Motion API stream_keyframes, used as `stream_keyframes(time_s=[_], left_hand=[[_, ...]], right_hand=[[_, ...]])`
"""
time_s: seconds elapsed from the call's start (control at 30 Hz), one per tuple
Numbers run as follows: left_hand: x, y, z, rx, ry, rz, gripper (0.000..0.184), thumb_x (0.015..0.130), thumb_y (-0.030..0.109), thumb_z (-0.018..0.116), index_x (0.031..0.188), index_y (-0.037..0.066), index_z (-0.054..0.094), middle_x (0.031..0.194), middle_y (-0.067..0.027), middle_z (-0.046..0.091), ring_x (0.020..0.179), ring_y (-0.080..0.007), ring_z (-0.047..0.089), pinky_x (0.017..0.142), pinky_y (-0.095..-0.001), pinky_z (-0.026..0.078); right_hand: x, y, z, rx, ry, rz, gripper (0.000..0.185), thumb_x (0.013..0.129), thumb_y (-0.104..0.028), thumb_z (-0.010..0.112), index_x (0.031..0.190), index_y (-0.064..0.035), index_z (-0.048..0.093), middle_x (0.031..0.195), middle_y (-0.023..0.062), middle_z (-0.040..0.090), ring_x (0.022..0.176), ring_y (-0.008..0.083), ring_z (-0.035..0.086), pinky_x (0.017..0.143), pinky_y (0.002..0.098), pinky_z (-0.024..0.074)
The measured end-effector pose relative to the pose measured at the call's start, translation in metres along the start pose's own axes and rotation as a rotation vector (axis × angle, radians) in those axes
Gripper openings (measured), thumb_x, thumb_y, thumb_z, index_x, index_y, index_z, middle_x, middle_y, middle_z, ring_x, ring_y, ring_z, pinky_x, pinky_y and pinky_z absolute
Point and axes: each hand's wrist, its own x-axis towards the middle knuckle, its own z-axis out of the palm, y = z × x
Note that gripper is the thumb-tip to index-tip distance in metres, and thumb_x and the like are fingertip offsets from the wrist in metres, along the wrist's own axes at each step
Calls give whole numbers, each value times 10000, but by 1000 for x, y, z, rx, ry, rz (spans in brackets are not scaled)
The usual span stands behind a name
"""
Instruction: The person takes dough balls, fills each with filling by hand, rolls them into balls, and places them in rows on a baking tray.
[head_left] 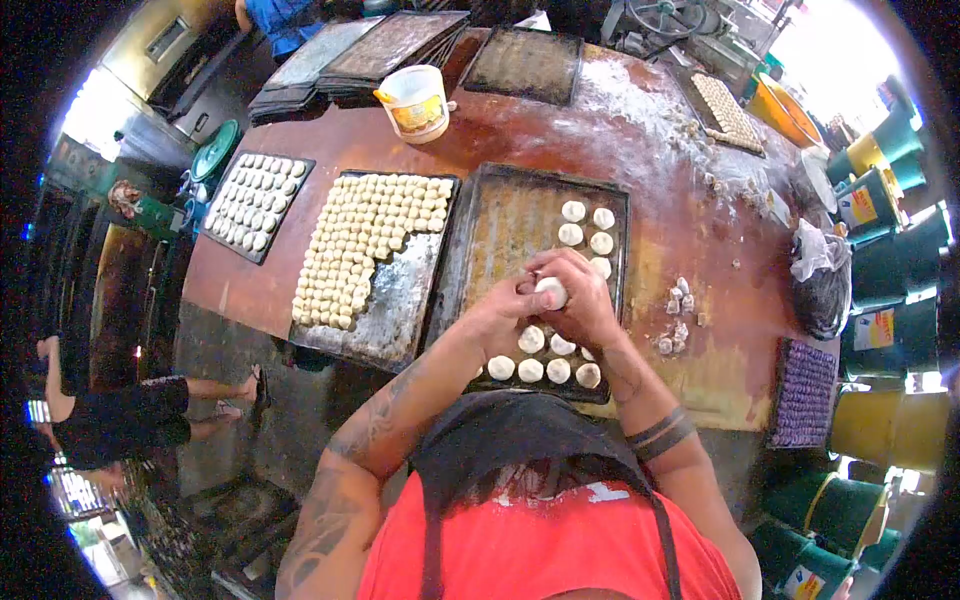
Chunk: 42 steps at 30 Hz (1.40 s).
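In the head view, my left hand (503, 312) and my right hand (585, 305) come together around a white dough ball (551, 292). Fingers of both hands are curled against it, and part of the ball is hidden by them. Below is a dark baking tray (500, 235) with flattened dough rounds along its right side and near edge; my hands cover some of them. Left of it, a second tray (400, 305) carries many small dough balls packed at its far and left parts, with bare metal at the lower right.
A third tray (207, 222) of dough rounds lies farther left. Behind stand a white bucket (416, 105) and stacked trays (390, 45). Dough scraps (680, 300) and flour lie right. A tray of purple pieces (803, 395) sits at the right edge. Another person (120, 410) is at left.
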Motion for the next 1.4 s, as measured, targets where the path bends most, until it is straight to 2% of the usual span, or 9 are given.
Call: stream_keyframes(time_s=[0.17, 0.23, 0.37, 0.5, 0.73, 0.9, 1.07, 1.27, 1.4], left_hand=[[-3, -27, -21, 35, 311, -51, 324, 882, 119, 738, 1157, -4, 619, 1062, -90, 679, 955, -193, 659, 847, -341, 548], [3, -22, -25, 180, 471, 112, 286, 911, 94, 694, 1159, -24, 616, 1082, -99, 680, 955, -183, 660, 859, -332, 546], [7, -24, -24, 1060, 470, 184, 543, 892, 96, 630, 1406, -13, 491, 1353, -178, 594, 1228, -272, 589, 1056, -364, 454], [10, -24, -35, 994, 535, 273, 660, 849, 47, 607, 1475, 13, 401, 1509, -213, 415, 1419, -301, 382, 1155, -375, 307], [-14, -18, -65, 933, 622, 161, 349, 863, 76, 664, 1202, 13, 608, 1176, -130, 650, 1079, -212, 632, 937, -341, 501], [-15, -9, -75, 1141, 525, 171, 206, 872, 132, 687, 1042, 16, 677, 918, -117, 720, 830, -220, 692, 783, -348, 543], [-24, 45, -169, 1725, 963, 550, 130, 795, 77, 683, 919, 39, 676, 857, -161, 673, 833, -353, 650, 744, -449, 524], [-22, 74, -237, 2017, 1087, 455, 200, 741, 71, 711, 937, 69, 675, 900, -110, 685, 872, -316, 655, 793, -418, 530], [6, 63, -186, 1003, 1044, 401, 235, 779, 60, 691, 1010, 20, 702, 905, -82, 714, 758, -196, 651, 753, -302, 519]], right_hand=[[-54, 12, 44, 290, -45, 696, 371, 823, -26, 723, 1166, 4, 585, 1155, 115, 618, 1014, 145, 605, 828, 308, 523], [-61, 27, 53, 548, 63, 837, 398, 800, -109, 762, 1167, -27, 630, 1103, 165, 682, 993, 279, 676, 824, 387, 542], [-35, 66, 46, 220, -94, 910, 367, 843, -279, 712, 1106, -25, 686, 1046, 184, 716, 990, 260, 688, 804, 385, 542], [-7, 108, 46, -302, -220, 672, 358, 850, -199, 637, 1175, -52, 663, 1115, 184, 683, 1079, 329, 626, 925, 452, 477], [-43, 99, 73, -602, -244, 198, 574, 850, -239, 632, 1372, -44, 496, 1395, 217, 486, 1260, 413, 459, 1071, 532, 357], [-41, 149, 13, -224, -82, 640, 415, 847, -153, 626, 1246, -36, 604, 1147, 200, 662, 1083, 329, 620, 956, 433, 473], [-129, 219, -124, -1013, 78, 880, 285, 839, -194, 668, 1096, -70, 678, 1016, 230, 642, 897, 396, 653, 823, 424, 532], [-128, 173, -134, -369, 542, 1027, 256, 893, -114, 616, 1140, -50, 632, 918, 110, 664, 828, 233, 646, 749, 338, 531], [-91, 125, -76, 321, 611, 872, 277, 900, -60, 645, 1172, -23, 604, 960, 36, 642, 819, 127, 593, 738, 291, 517]])
